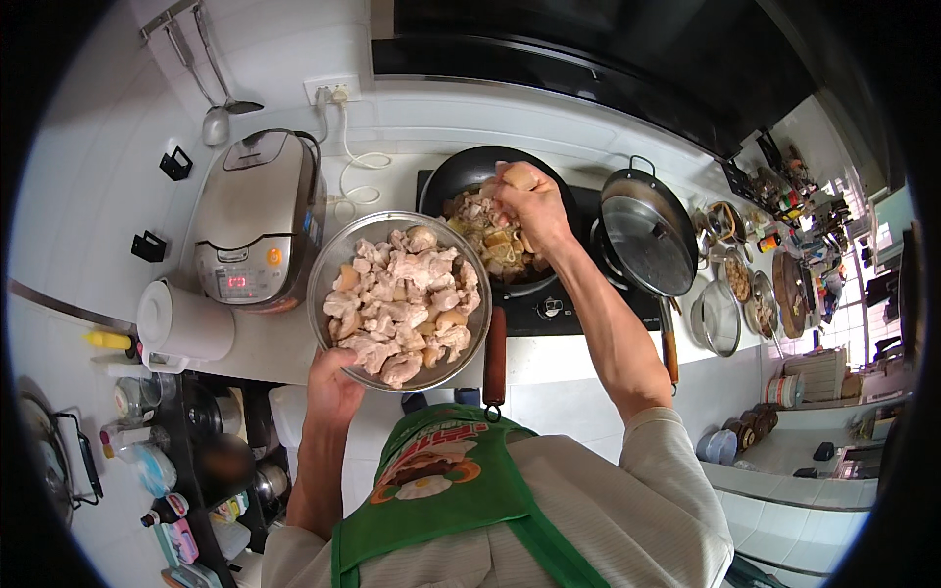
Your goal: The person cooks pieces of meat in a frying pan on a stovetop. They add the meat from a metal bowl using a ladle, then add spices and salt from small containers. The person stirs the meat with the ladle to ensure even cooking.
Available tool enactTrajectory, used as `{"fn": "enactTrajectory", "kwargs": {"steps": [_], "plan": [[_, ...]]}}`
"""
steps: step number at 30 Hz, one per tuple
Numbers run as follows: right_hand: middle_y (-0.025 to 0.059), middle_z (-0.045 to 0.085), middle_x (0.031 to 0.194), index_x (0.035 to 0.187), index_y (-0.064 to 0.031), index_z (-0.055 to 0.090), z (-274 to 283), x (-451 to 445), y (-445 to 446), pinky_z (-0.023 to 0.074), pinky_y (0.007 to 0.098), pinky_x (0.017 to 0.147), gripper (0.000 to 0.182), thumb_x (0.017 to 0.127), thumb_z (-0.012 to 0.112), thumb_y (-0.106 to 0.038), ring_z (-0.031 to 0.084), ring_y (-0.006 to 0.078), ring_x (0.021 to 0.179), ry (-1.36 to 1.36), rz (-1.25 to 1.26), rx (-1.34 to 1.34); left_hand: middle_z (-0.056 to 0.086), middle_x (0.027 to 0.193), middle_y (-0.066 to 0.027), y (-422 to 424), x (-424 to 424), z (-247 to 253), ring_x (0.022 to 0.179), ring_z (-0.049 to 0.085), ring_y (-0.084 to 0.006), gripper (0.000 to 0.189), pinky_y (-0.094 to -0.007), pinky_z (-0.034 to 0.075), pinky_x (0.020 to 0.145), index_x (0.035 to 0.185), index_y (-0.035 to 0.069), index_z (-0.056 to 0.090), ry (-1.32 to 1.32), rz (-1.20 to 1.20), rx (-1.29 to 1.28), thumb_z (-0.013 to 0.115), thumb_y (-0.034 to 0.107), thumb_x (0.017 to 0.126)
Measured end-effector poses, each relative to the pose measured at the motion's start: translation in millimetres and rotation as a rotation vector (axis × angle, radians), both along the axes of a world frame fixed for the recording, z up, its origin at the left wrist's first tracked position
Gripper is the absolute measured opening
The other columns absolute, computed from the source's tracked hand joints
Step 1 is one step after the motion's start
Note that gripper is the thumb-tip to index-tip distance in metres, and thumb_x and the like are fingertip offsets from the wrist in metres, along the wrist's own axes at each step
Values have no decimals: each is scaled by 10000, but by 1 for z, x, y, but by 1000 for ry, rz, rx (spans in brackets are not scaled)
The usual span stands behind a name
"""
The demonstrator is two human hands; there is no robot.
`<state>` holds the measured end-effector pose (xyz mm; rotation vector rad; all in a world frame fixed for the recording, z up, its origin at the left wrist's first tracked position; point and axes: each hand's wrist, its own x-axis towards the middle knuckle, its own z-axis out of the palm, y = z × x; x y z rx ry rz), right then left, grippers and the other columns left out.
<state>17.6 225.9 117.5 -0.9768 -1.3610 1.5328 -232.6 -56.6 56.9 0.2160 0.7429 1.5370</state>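
My left hand (pixel 335 382) grips the near-left rim of a round metal strainer bowl (pixel 481 334), tilted slightly and heaped with pale pieces of meat (pixel 408 301). Just beyond and to its right, a black wok (pixel 448 176) with a reddish-brown wooden handle (pixel 495 364) sits on the black cooktop (pixel 581 323). Ginger-like slices and more pale meat (pixel 500 242) lie in the wok. Above them my right hand (pixel 531 198) is closed around some pale pieces, one showing between its fingers.
A lidded pan (pixel 648 235) occupies the cooktop's right side. To the left stand a rice cooker (pixel 253 213) with its display lit and a white pitcher (pixel 187 323). Further right are an empty-looking strainer (pixel 717 317), bowls of food (pixel 735 275) and a round wooden board (pixel 789 294).
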Motion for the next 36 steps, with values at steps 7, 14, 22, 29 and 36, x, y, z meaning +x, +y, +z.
{"fn": "enactTrajectory", "kwargs": {"steps": [7, 14, 22, 29, 36], "plan": [[121, 670, 1102, 1369, -23, 527, -62, -5, 75, 660, 351, 740, 513, 901, 734, -11, 712, 212, 885, -187, -9, -84, 481, 1518, -206, -9, -9, -8, 1388, 513, -362, 766, -499, 440, 1166, 1543, -43, 339, -49, 42, 55, 528, 27, 804], [196, 681, 1090, 1506, 118, 343, -74, 4, 69, 647, 336, 697, 751, 904, 764, -38, 722, 244, 845, -374, -5, -139, 491, 1508, -195, -20, -14, 3, 1376, 524, -354, 773, -491, 448, 1160, 1535, -49, 345, -9, 84, 27, 527, 42, 789], [183, 695, 1047, 1444, 159, 420, -65, 19, 26, 629, 316, 602, 732, 925, 796, -196, 730, 212, 841, -511, -97, -10, 479, 1527, -195, -27, -26, -14, 1390, 503, -369, 778, -514, 415, 1180, 1554, -27, 335, 11, 36, 36, 535, 82, 809], [163, 699, 1136, 1299, -9, 653, -28, 59, -9, 610, 353, 716, 421, 880, 689, 8, 738, 220, 888, -982, -176, 767, 557, 1450, -169, -37, -28, -15, 1319, 578, -334, 718, -484, 507, 1097, 1518, -3, 398, -36, 44, -64, 557, 8, 817], [186, 627, 1256, 1327, -37, 615, 41, -11, -166, 612, 417, 882, 518, 847, 799, -101, 694, 364, 1042, -766, 292, 826, 557, 1442, -173, -33, -19, -3, 1307, 584, -339, 693, -486, 503, 1097, 1507, 1, 403, -68, 46, -3, 557, -6, 831]]}}
